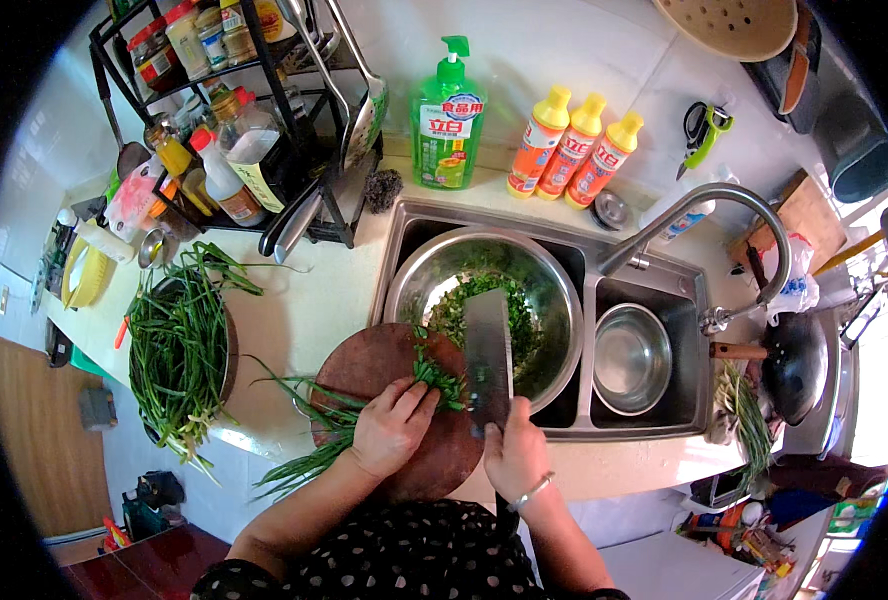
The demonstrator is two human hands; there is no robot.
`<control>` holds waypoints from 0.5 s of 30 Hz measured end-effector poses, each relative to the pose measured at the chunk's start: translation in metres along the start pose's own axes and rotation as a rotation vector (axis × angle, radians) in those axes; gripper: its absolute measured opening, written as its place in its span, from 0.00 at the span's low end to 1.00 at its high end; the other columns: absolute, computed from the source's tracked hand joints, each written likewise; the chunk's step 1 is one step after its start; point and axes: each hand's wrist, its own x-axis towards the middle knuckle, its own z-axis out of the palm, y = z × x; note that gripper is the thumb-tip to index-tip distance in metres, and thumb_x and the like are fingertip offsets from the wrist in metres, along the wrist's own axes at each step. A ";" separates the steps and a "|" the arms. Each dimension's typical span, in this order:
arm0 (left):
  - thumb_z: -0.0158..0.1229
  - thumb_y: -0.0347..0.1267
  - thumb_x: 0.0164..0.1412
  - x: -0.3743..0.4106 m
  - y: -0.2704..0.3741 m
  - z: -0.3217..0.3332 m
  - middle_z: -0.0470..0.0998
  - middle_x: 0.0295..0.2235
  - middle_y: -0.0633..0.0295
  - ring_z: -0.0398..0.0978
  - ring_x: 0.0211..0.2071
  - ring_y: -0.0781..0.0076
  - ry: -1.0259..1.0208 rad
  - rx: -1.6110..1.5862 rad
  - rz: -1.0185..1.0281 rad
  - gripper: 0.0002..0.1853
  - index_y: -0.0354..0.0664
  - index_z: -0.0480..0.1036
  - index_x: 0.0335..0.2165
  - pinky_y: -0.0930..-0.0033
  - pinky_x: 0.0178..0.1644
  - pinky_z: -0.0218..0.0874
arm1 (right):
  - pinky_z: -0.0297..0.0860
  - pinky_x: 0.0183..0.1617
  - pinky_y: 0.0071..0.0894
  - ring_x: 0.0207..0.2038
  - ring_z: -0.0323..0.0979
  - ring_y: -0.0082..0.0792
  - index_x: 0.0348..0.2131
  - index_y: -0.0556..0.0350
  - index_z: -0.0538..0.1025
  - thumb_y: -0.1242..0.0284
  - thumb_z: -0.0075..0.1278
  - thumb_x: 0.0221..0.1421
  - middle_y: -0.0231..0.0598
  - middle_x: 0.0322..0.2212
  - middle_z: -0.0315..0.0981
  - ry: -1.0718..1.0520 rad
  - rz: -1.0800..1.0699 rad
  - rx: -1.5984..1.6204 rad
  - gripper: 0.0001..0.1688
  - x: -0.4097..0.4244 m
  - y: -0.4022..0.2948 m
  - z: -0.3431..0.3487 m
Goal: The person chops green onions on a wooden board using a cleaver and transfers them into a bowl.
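My left hand (397,429) presses a bunch of green scallions (331,431) against a round wooden cutting board (369,360). Cut scallion pieces (438,379) lie just past its fingertips. The long leaves trail off the board's left side. In my right hand (517,454) is a cleaver (487,345), its broad blade over the board's right edge and partly over a large steel bowl (556,300). Chopped scallions (519,307) cover the bowl's bottom, some of them hidden behind the blade. The bowl sits over the left basin of a double sink (590,405).
A heap of scallions (178,360) fills a container at left. Behind stand a spice rack (264,97), a green pump bottle (449,120) and several yellow-capped bottles (575,142). A curved faucet (714,191) arches over the right basin, which holds a small steel bowl (631,360). A wok (793,371) is far right.
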 end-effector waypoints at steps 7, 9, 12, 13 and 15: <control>0.57 0.27 0.42 -0.001 -0.003 -0.002 0.71 0.37 0.61 0.71 0.40 0.61 0.006 0.023 -0.073 0.17 0.41 0.75 0.36 0.68 0.37 0.68 | 0.65 0.22 0.52 0.20 0.69 0.56 0.36 0.61 0.58 0.76 0.45 0.48 0.54 0.17 0.68 -0.068 -0.173 -0.272 0.15 -0.025 0.000 0.002; 0.57 0.27 0.42 -0.005 -0.001 0.000 0.71 0.38 0.61 0.71 0.43 0.60 0.002 0.023 -0.050 0.17 0.40 0.75 0.37 0.67 0.40 0.68 | 0.66 0.23 0.49 0.21 0.70 0.54 0.34 0.59 0.59 0.77 0.44 0.46 0.53 0.20 0.69 -0.119 -0.207 -0.357 0.14 -0.025 -0.005 0.011; 0.58 0.28 0.42 -0.006 0.001 -0.003 0.71 0.41 0.59 0.69 0.48 0.57 -0.051 0.004 -0.038 0.18 0.40 0.75 0.38 0.65 0.46 0.66 | 0.67 0.23 0.49 0.22 0.71 0.54 0.33 0.59 0.60 0.79 0.44 0.44 0.52 0.24 0.70 -0.124 -0.242 -0.399 0.13 -0.021 -0.010 0.016; 0.57 0.28 0.43 -0.006 0.003 -0.004 0.71 0.42 0.59 0.69 0.48 0.57 -0.050 -0.025 -0.068 0.18 0.40 0.74 0.38 0.65 0.47 0.65 | 0.67 0.23 0.48 0.22 0.71 0.54 0.33 0.59 0.60 0.79 0.44 0.44 0.52 0.24 0.70 -0.115 -0.250 -0.391 0.13 -0.020 -0.010 0.015; 0.56 0.28 0.44 -0.004 0.007 -0.004 0.71 0.45 0.58 0.68 0.49 0.57 -0.048 -0.088 -0.129 0.19 0.40 0.74 0.40 0.65 0.50 0.64 | 0.67 0.23 0.48 0.22 0.71 0.53 0.34 0.59 0.60 0.79 0.44 0.44 0.52 0.24 0.70 -0.097 -0.266 -0.379 0.14 -0.018 -0.007 0.013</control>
